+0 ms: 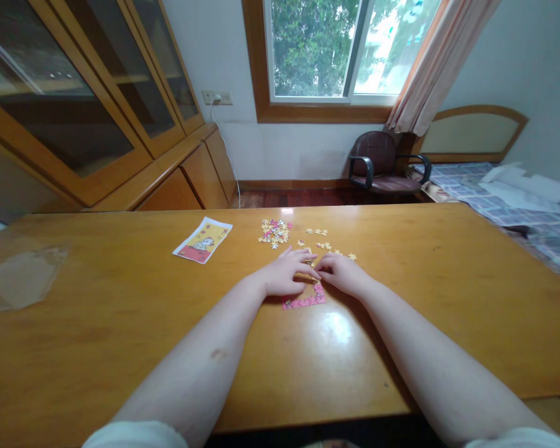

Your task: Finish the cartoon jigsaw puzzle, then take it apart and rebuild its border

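A partly joined jigsaw puzzle [303,302] lies on the table, its pink lower edge and right corner showing between my hands. My left hand [287,272] rests over its left side, palm down with the fingers spread, hiding part of it. At the right side, my right hand [343,274] has its fingers pinched together at the puzzle's edge; whatever is between the fingertips is hidden. Beyond the hands is a heap of loose puzzle pieces [275,231], yellow, pink and white. Several yellow puzzle pieces [324,246] lie scattered just past my right hand.
A picture card [204,240] with a yellow and red print lies left of the heap. Clear plastic film [25,274] is at the wooden table's [135,323] far left. Past the table stand a cabinet [168,180], an office chair [378,162] and a bed [476,177].
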Motion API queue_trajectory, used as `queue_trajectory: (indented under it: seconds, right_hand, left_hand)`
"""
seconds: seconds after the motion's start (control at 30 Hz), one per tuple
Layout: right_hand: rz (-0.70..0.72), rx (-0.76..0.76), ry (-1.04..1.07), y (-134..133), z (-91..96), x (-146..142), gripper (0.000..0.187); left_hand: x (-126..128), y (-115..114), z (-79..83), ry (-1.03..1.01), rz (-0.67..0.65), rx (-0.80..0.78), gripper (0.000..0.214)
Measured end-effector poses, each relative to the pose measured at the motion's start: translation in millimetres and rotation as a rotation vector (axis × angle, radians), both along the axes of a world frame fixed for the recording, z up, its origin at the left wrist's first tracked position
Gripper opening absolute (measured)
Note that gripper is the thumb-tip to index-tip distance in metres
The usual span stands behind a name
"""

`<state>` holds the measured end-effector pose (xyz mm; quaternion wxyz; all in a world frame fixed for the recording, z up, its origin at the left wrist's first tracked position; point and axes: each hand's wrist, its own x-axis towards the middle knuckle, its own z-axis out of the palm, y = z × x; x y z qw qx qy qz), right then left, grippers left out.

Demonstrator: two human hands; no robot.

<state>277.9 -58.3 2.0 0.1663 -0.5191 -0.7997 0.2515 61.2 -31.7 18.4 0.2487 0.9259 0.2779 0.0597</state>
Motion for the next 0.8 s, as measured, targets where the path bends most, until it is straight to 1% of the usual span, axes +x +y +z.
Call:
queue_trajectory:
  seconds: [0.1,0.23,0.33,0.53,0.73,0.8]
  right_hand:
    - [0.005,0.021,-0.005,-0.1,0.4,-0.3,0.012]
    - [-0.004,-0.001,0.016,-0.1,1.1,-0.3,0.011]
    - [0.001,0.011,0.027,-0.2,-0.9,0.0,0.011]
    - [0.075,0.079,0.019,-2.0,-4.0,-1.9,0.014]
    - [0.089,0.08,-0.007,-5.5,2.3,-6.6,0.016]
    - [0.056,0.078,-0.049,-5.4,6.9,-4.9,0.017]
  left_hand:
    - [0.3,3.0,-3.1,-0.049,0.056,0.079,0.045]
    - [-0.7,7.3,-5.1,-0.039,0.134,0.165,0.043]
    - [-0.5,7.5,-4.8,-0.006,0.141,0.158,0.043]
    - [1.3,6.0,-5.9,0.03,0.126,0.126,0.052]
    - [1.2,7.3,-8.3,0.032,0.115,0.121,0.052]
    - [0.5,8.1,-9.6,0.016,0.116,0.127,0.051]
